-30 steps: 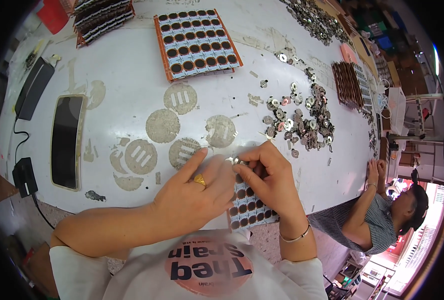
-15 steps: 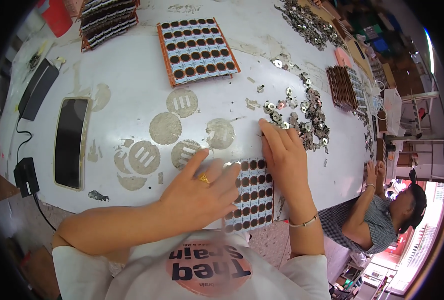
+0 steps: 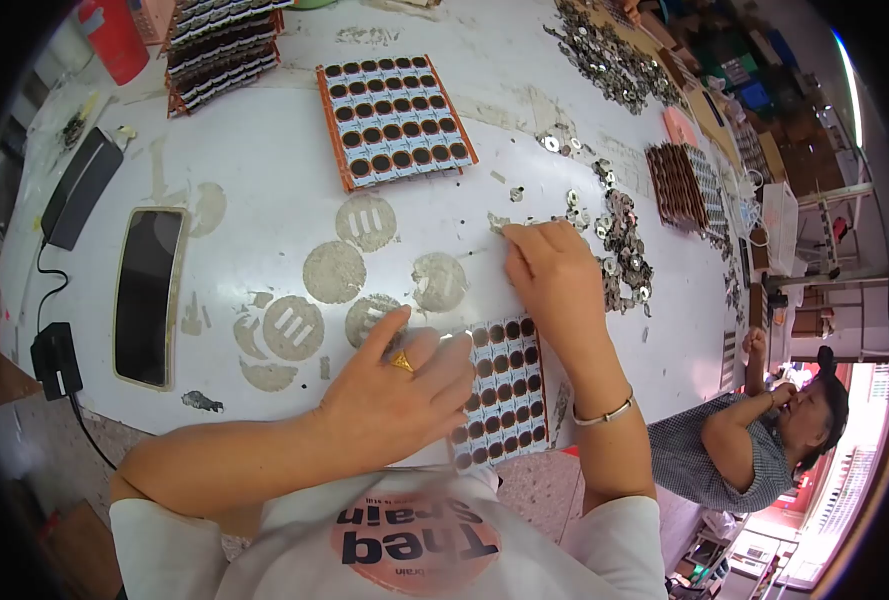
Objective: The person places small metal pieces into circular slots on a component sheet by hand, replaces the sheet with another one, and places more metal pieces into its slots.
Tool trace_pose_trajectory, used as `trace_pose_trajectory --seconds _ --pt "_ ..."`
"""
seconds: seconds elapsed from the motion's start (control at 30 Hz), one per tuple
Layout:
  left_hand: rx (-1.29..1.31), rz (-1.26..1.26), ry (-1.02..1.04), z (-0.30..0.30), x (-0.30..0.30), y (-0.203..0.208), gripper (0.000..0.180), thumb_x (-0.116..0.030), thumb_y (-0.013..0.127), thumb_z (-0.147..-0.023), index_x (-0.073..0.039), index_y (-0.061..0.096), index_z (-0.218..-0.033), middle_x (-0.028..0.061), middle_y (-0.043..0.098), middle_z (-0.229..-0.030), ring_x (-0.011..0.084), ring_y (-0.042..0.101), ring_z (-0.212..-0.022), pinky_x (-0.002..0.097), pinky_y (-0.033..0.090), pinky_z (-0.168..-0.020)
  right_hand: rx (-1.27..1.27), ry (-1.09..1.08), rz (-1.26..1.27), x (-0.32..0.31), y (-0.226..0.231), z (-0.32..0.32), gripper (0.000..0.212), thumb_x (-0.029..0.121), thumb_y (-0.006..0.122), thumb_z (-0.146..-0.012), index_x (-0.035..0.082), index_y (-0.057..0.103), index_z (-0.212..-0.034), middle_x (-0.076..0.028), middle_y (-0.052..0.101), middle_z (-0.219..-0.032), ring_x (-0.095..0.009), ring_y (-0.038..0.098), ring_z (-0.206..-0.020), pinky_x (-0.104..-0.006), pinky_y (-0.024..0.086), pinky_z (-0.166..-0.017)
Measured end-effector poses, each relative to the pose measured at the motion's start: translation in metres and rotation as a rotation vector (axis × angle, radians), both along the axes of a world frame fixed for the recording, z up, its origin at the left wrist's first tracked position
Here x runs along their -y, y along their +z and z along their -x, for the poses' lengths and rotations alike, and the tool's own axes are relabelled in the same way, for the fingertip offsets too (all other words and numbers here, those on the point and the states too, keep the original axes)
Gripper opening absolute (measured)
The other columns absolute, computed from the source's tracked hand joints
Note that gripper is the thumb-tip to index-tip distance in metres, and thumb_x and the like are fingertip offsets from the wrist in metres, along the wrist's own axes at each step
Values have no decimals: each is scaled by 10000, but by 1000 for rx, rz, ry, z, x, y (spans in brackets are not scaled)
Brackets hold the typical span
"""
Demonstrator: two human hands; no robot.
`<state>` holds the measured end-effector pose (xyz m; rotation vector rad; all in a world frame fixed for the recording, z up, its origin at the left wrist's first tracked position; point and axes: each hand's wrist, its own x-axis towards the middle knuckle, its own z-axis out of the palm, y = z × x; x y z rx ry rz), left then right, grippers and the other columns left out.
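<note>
A light-blue sheet (image 3: 504,395) printed with rows of dark round discs lies at the table's front edge, between my hands. My left hand (image 3: 399,390), a gold ring on one finger, bends over the sheet's upper left edge. One outer finger sticks out while the others curl down together; their tips are partly blurred and what they hold is hidden. Beyond the sheet, my right hand (image 3: 561,285) has its fingers drawn together on the table at the left edge of a pile of small metal pieces (image 3: 622,255). What lies under those fingertips is hidden.
A stack of similar sheets (image 3: 394,120) sits ahead, with more stacks at far left (image 3: 224,50) and right (image 3: 679,185). A larger heap of metal pieces (image 3: 614,60) lies at the back. A phone (image 3: 149,297) and black adapter (image 3: 57,360) are left. A co-worker (image 3: 744,435) sits right.
My right hand has drawn its fingers closer together and moved slightly left across the pile's edge. My left hand stays at the sheet. The co-worker's hand has come up to the head.
</note>
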<state>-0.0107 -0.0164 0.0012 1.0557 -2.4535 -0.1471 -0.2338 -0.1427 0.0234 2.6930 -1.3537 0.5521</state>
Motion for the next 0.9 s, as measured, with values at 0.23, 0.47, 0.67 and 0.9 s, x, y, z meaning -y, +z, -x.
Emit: trace_pose_trajectory --seconds 0.23,0.47,0.67,0.9 --pt "-82 -53 37 -1 5 -4 502 -449 812 -847 -116 696 -1204 48 665 -1327 245 596 -1141 568 404 -1120 839 -225 -759 -40 8 10 171 -53 662 -983 -18 735 -1133 -47 767 -923 -90 728 -831 -246 567 -708" --pt "-617 -528 52 -11 21 7 298 -254 764 -973 -89 711 -1216 38 728 -1018 221 648 -909 418 517 -874 747 30 -430 -80 7 -13 277 -112 710 -881 7 738 -1129 -94 762 -1022 -158 738 -882 -289 591 -744" --pt "-991 -1172 70 -13 21 12 167 -166 689 -1056 -45 715 -1168 30 745 -972 94 626 -797 288 521 -712 461 227 -128 -94 11 -15 437 -102 797 -748 -13 759 -1174 -115 763 -1111 -213 725 -923 -317 578 -785" --pt "-772 -873 4 -13 17 17 216 -120 757 -1007 -29 700 -1194 68 724 -1011 136 667 -874 306 545 -773 931 104 -828 -93 18 -5 264 -77 770 -894 -15 760 -1150 -78 717 -1095 -124 693 -943 -246 552 -802"
